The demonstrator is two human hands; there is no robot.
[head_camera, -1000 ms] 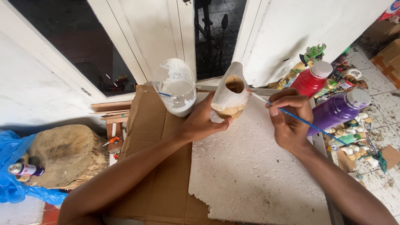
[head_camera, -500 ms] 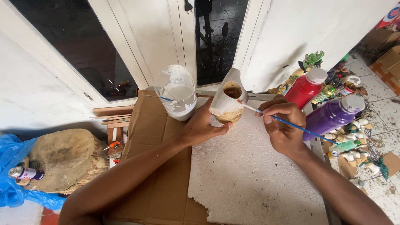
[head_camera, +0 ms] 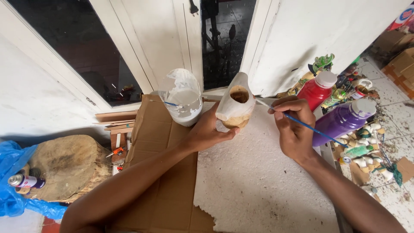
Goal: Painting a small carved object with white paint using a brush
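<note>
A: Starting at the left, what is recorded?

B: One blue plastic sheet (head_camera: 10, 172) with one spray can (head_camera: 25, 181) on it, one wooden block (head_camera: 64, 166), one flattened cardboard sheet (head_camera: 161, 181). One cut plastic container (head_camera: 183, 101) of white paint.

A: The hands?

B: Left hand (head_camera: 209, 131) closed around the base of one small carved figure (head_camera: 236, 105), raised above the white foam board (head_camera: 258, 181). Right hand (head_camera: 293, 125) pinches one blue-handled brush (head_camera: 302, 123), tip at the figure's side.

A: Advice?

B: In my judgement: keep the figure steady, use light strokes, turn it with the left.

A: Further right?

B: One red bottle (head_camera: 317, 90), one purple bottle (head_camera: 343, 121); small figures beyond, too cluttered to count.
</note>
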